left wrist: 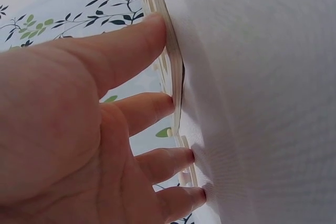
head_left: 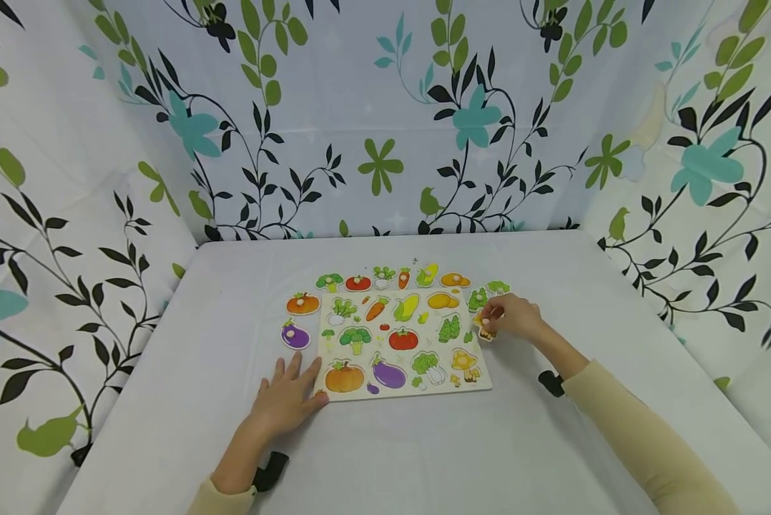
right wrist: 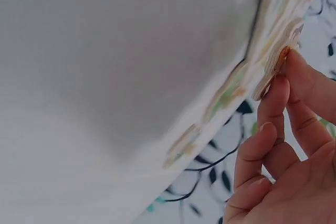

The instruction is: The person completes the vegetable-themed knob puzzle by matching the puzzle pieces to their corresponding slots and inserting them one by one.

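A pale wooden puzzle board with printed vegetables lies in the middle of the table. Beside its right edge my right hand pinches a mushroom puzzle piece between thumb and fingers. The right wrist view has this piece tilted edge-on at the fingertips, most of its printed face hidden. My left hand rests at the board's near left corner, fingers spread and fairly straight. In the left wrist view the thumb touches the board's edge.
Loose pieces line the board's outside: an eggplant and a pumpkin at left; broccoli, tomato, carrot, corn and potato behind; green vegetables at right. Patterned curtains surround the white table.
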Motion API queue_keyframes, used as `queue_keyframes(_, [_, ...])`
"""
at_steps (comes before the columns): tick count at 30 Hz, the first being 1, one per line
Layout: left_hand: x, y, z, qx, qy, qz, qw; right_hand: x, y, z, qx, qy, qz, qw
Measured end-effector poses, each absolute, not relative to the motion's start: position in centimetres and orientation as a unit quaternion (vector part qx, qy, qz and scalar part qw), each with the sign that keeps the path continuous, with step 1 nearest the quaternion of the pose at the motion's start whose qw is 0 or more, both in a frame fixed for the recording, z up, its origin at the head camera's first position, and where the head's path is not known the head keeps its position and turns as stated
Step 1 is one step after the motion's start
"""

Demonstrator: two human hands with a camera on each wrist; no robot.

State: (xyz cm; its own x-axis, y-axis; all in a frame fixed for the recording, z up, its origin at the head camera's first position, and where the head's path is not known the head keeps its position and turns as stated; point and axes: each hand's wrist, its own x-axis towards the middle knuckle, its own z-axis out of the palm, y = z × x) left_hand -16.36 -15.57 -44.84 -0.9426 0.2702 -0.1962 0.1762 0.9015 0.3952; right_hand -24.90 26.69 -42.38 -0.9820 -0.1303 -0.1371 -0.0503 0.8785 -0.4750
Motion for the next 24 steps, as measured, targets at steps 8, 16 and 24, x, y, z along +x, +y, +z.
queue_keyframes(8, [-16.3, -15.5, -44.8, 0.114, 0.968, 0.189, 0.121, -22.2, 23.4, -42.6, -0.149, 0.959, -0.217, 0.103])
queue_keyframes(16, [-16.3, -15.4, -44.9, 0.113, 0.969, 0.186, 0.117, -21.3, 22.3, -43.3, -0.161, 0.959, -0.198, 0.121])
queue_keyframes(24, [-16.4, -15.5, -45.1, 0.111, 0.969, 0.186, 0.118, -21.4, 22.0, -43.7, -0.158, 0.961, -0.188, 0.130])
